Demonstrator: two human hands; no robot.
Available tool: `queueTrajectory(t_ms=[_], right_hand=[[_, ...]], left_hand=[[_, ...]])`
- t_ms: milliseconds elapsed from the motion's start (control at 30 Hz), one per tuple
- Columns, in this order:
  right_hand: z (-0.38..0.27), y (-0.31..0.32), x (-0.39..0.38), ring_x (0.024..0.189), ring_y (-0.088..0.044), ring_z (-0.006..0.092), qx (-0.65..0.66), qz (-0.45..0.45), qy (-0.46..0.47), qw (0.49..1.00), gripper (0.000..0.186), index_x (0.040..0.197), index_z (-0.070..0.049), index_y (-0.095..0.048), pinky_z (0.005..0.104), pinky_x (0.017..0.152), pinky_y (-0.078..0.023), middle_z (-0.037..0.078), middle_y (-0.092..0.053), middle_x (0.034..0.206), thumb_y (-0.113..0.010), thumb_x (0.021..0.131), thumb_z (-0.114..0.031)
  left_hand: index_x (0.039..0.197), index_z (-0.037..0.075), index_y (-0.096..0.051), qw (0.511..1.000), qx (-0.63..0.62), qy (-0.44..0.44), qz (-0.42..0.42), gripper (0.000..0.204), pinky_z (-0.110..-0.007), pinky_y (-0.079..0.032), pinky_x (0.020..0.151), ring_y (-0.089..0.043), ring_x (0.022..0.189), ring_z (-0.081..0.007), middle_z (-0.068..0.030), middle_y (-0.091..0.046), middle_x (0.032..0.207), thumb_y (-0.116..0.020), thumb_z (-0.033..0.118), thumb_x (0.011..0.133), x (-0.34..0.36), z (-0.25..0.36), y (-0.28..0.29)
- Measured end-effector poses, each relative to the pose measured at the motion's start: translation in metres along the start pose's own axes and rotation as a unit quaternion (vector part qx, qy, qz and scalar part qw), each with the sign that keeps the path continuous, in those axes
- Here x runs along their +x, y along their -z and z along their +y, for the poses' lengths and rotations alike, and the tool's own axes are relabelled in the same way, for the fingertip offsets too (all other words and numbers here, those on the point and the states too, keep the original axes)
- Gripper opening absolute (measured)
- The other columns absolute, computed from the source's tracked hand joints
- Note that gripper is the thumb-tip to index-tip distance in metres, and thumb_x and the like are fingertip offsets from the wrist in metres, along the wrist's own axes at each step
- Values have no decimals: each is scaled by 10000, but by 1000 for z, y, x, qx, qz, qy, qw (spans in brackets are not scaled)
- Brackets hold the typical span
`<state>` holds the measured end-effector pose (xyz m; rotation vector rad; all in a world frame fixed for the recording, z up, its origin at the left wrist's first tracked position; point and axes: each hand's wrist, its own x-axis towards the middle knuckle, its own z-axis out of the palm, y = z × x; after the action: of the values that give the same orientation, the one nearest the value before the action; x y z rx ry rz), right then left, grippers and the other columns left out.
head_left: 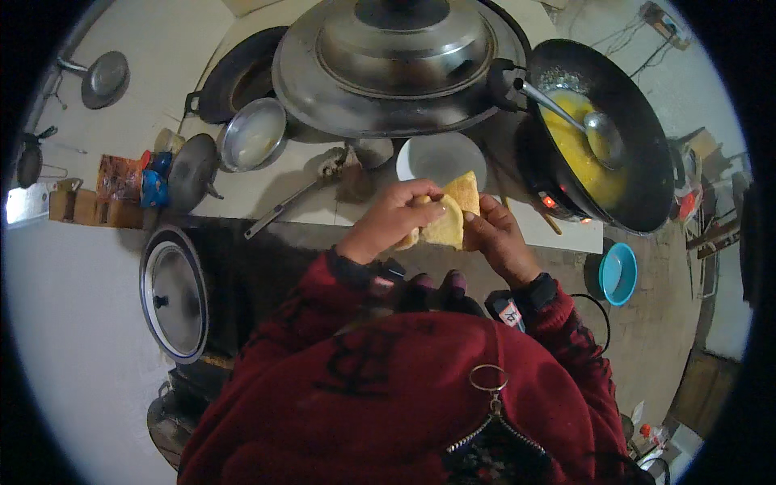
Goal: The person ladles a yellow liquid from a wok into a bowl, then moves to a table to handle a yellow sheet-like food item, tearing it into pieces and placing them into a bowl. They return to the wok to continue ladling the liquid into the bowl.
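Both hands hold pale yellow, flat food pieces (443, 228) that look like bread or pancake, above the counter's front edge. My left hand (398, 212) pinches a folded piece, with its thumb over the front. My right hand (497, 234) grips the upright piece at the right side, fingers curled behind it. Just behind the food is a white plate (424, 153) on the counter. To the right, a black wok (651, 145) with yellow liquid (570, 158) and a steel ladle (600, 133) sits on a cooker (550, 202) with red lights lit.
A large domed steel lid (404, 105) fills the back; a dark pan (222, 81), steel bowl (259, 121) and long-handled utensil (279, 210) are on the counter (586, 242). A lidded pot (174, 299) stands left below, a blue basin (618, 267) right below.
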<state>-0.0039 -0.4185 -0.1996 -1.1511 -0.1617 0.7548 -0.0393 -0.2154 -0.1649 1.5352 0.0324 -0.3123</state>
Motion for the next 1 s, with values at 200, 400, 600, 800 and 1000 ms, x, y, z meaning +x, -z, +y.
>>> queueTrajectory(t_ms=[200,400,600,800,1000], right_hand=[[-11,14,-13,849,-577,113,17,40,43,998,327,1171,-27,-469,228,723,-462,38,-600,987,-520,878,-162],[-13,34,-15,755,-575,75,7,-40,-22,999,203,1005,-30,-561,223,682,-461,13,-608,864,-478,896,-179],[-15,25,-15,799,-569,66,-70,-79,-27,994,228,1081,-43,-545,218,717,-460,13,-610,899,-491,920,-194],[-11,12,-2,729,-524,56,-86,-65,-53,993,261,1056,-33,-571,220,657,-445,1,-604,839,-541,906,-245],[-33,18,-4,645,-506,75,-302,-132,-13,944,289,922,5,-632,253,621,-439,36,-607,699,-557,889,-272]], left_hand=[[862,28,-580,996,-32,-53,61,121,-178,-337,538,-411,617,-10,61,-476,678,-611,138,825,13,-2,0],[898,31,-588,991,25,-93,89,136,-185,-379,566,-458,654,-18,47,-514,720,-606,151,836,16,2,-6],[982,41,-572,989,-34,-74,123,177,-187,-436,568,-527,676,-44,13,-562,809,-583,164,855,16,4,-10],[970,40,-572,997,4,-47,58,171,-181,-410,554,-499,657,-31,36,-537,783,-620,127,831,18,-10,-24],[954,27,-569,993,99,26,-63,160,-196,-409,561,-502,660,-33,35,-547,763,-608,124,833,15,4,-10]])
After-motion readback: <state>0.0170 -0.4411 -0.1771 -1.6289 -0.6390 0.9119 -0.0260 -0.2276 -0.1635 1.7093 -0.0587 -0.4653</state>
